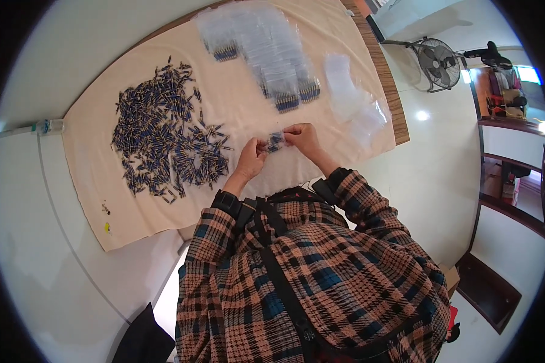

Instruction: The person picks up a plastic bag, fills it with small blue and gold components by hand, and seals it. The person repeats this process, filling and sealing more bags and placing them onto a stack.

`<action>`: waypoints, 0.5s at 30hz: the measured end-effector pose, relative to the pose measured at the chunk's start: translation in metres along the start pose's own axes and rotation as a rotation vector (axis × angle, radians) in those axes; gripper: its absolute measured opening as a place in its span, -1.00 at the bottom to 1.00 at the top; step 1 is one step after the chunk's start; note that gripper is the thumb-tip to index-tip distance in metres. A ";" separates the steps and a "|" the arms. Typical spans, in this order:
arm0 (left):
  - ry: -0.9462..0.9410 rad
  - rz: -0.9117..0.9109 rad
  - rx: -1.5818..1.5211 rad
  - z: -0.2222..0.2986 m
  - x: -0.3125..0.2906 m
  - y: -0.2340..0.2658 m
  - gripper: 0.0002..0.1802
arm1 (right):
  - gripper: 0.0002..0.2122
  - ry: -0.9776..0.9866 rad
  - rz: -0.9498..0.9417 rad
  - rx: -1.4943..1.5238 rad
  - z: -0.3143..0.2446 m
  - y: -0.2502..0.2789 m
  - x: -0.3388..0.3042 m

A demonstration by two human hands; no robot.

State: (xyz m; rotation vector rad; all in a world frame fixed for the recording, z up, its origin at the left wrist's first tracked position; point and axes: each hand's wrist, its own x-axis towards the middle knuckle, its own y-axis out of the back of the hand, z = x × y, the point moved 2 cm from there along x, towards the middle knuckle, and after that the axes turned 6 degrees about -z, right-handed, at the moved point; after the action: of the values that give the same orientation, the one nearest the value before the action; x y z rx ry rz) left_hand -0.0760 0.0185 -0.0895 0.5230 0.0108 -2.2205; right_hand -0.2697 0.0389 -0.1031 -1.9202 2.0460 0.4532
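My left hand (252, 156) and my right hand (303, 138) meet over the cream cloth (103, 199) and together hold a small clear bag (275, 141) with several dark blue pieces inside. Each hand pinches one side of the bag. To the left of my hands lies a big loose heap of small dark blue and brass-coloured parts (163, 142). Beyond my hands sits a pile of filled clear bags (272, 54). My plaid sleeves come in from the lower edge.
Empty clear bags (354, 100) lie to the right near the table's wooden edge (389, 85). A plastic bottle (47, 126) lies at the cloth's left end. A floor fan (437, 63) stands on the tiled floor at the upper right, with shelves along the right wall.
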 end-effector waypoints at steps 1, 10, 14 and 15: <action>-0.007 0.005 -0.010 -0.001 -0.001 0.000 -0.71 | -0.88 -0.010 0.010 -0.024 0.000 -0.001 0.000; -0.008 0.006 -0.001 -0.003 -0.002 0.000 -0.70 | -0.87 -0.058 0.000 -0.038 -0.003 -0.002 0.002; -0.008 0.007 -0.028 -0.005 -0.002 0.000 -0.71 | -0.86 -0.061 0.012 -0.047 -0.007 -0.004 -0.001; -0.010 0.008 -0.026 -0.006 -0.002 0.001 -0.71 | -0.86 -0.073 0.018 -0.042 -0.008 -0.005 -0.003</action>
State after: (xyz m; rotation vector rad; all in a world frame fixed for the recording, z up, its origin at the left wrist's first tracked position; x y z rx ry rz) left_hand -0.0723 0.0206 -0.0942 0.4965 0.0325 -2.2117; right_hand -0.2644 0.0376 -0.0944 -1.8813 2.0249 0.5660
